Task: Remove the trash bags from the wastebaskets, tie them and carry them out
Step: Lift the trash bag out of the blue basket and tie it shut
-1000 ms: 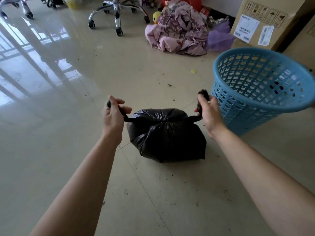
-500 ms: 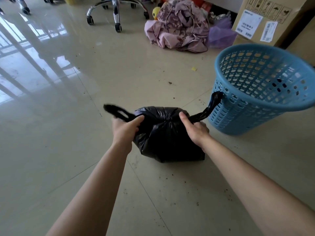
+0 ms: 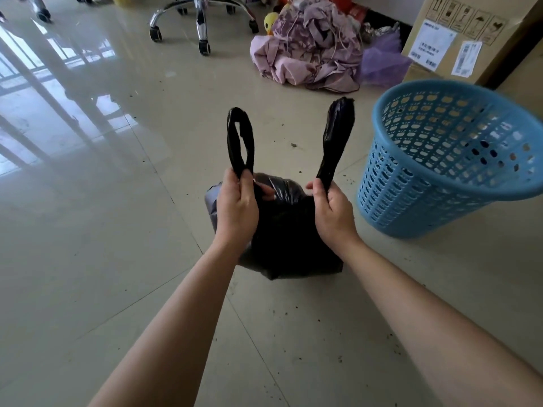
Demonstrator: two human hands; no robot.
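Note:
A full black trash bag (image 3: 289,239) sits on the tiled floor in front of me, its top gathered into a knot. My left hand (image 3: 236,210) grips the base of the bag's left handle loop (image 3: 240,141), which stands upright. The right handle (image 3: 336,138) also points up, and my right hand (image 3: 333,214) grips it at its base. A blue perforated plastic wastebasket (image 3: 449,160) stands just right of the bag, with no liner in it.
A heap of pink and purple cloth (image 3: 311,48) lies on the floor behind, with a yellow toy (image 3: 270,22) beside it. A cardboard box (image 3: 467,36) stands at the far right. An office chair base (image 3: 199,16) on castors is at the back. Dirt specks dot the tiles.
Both handles were stretched out sideways a second ago. My hands slid in toward the knot and then turned the handles up, so both now stand upright.

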